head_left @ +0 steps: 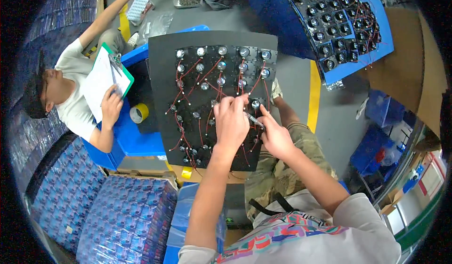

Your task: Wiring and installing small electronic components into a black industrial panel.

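A black board (162, 56) lies in front of me. It carries several small black modules with round clear lenses (222, 50), and thin red-and-black wires (191, 69) trail from them. My left hand (230, 125) is over the middle of the board, fingers curled together; whatever they may pinch is hidden. Close on its right, my right hand (277, 134) grips a slim silvery pen-like tool (254, 119). The tool points up-left toward the left fingers, just below a lens module (255, 104).
At the left, another person (70, 85) holds a clipboard (123, 75) beside a blue surface with a yellow tape roll (139, 113). A blue panel (383, 38) with more lens modules stands at the upper right. Wrapped stacks (127, 221) fill the lower left; blue bins (383, 108) stand right.
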Action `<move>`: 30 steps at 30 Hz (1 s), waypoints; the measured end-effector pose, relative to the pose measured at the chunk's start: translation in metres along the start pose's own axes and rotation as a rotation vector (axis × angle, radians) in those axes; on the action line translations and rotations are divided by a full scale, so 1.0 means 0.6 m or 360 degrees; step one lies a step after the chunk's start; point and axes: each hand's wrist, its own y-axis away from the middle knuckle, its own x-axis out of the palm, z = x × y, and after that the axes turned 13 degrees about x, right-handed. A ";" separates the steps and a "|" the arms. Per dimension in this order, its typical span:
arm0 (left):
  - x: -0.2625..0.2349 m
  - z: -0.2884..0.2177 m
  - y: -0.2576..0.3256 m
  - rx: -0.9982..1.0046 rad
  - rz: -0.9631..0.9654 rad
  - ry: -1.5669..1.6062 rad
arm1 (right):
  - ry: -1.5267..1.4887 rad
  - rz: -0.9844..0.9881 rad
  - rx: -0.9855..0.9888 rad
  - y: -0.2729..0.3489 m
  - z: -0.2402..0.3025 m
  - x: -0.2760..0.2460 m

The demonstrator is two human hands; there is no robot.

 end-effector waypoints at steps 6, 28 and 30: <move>0.001 0.019 -0.031 0.0245 0.0146 -0.0166 | -0.0044 -0.0122 0.0019 -0.003 0.002 -0.004; -0.042 -0.057 0.035 -0.0278 -0.0093 0.0112 | 0.0021 0.0048 0.0190 0.059 -0.006 -0.052; -0.071 -0.071 0.090 -0.0255 -0.0253 -0.0042 | -0.0252 0.0024 -0.0025 0.084 -0.028 -0.032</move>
